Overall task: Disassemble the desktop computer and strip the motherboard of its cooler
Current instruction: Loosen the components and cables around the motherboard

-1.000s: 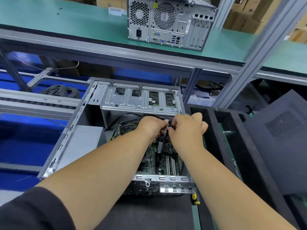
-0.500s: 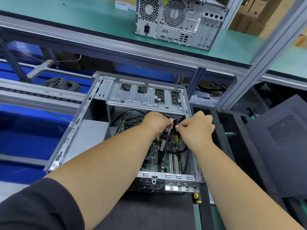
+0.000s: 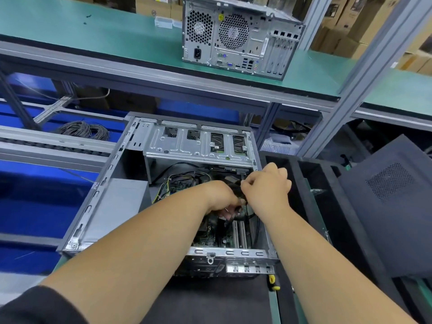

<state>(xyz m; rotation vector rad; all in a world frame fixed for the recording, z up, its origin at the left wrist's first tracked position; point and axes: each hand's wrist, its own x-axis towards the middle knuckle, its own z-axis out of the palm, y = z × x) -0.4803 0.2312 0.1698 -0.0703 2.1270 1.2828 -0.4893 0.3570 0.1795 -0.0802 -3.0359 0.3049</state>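
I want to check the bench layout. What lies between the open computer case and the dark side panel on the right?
In the head view, a black divided tray lies between the open case and the dark side panel.

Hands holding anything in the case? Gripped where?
Both the left hand and right hand grip a black cable inside the case; exact hold point is hidden.

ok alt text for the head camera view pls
Both hands reach into an open computer case: the right hand pinches a black cable, the left hand reaches down beside it. A second computer stands on the green shelf behind.
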